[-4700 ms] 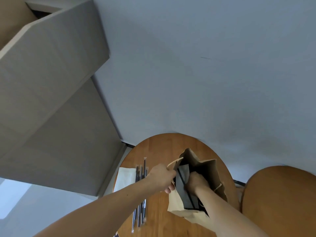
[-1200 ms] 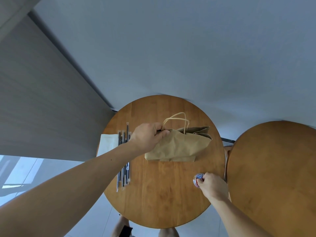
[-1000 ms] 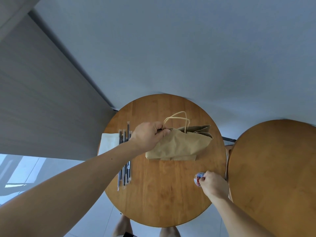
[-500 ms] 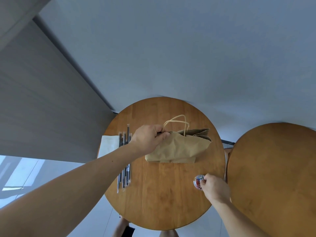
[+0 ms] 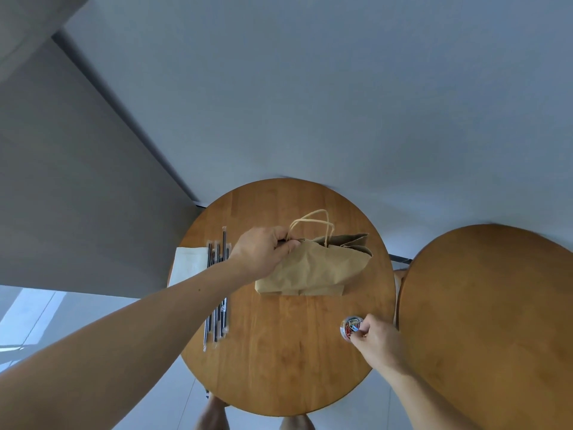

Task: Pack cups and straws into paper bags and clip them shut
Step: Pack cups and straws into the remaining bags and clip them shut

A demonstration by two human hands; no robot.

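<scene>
- A few seconds ago both hands were inside the open bag (image 5: 316,268). Now it lies flat on the table (image 5: 294,367), so packing looks finished and clipping is, I think, the step in hand.
- The left hand (image 5: 263,249) has its fingers and thumb clamped on the top corner of the bag, just beside the handles (image 5: 311,221), and keeps the mouth pressed together.
- The right hand (image 5: 379,338) has stayed at the tub (image 5: 350,325) of clips for the last second. Its fingers are curled over the rim, but whether they already pinch a clip, I cannot tell.
- The bag is brown wrinkled paper. Its mouth, at the end far from the left fingers, has a saw-tooth edge, and the handles are twisted paper cord.
- The tub is small, round and clear, and the clips inside are thin coloured wire.
- The straws (image 5: 217,305) are black, in clear wrappers, and lie under the left wrist.
</scene>
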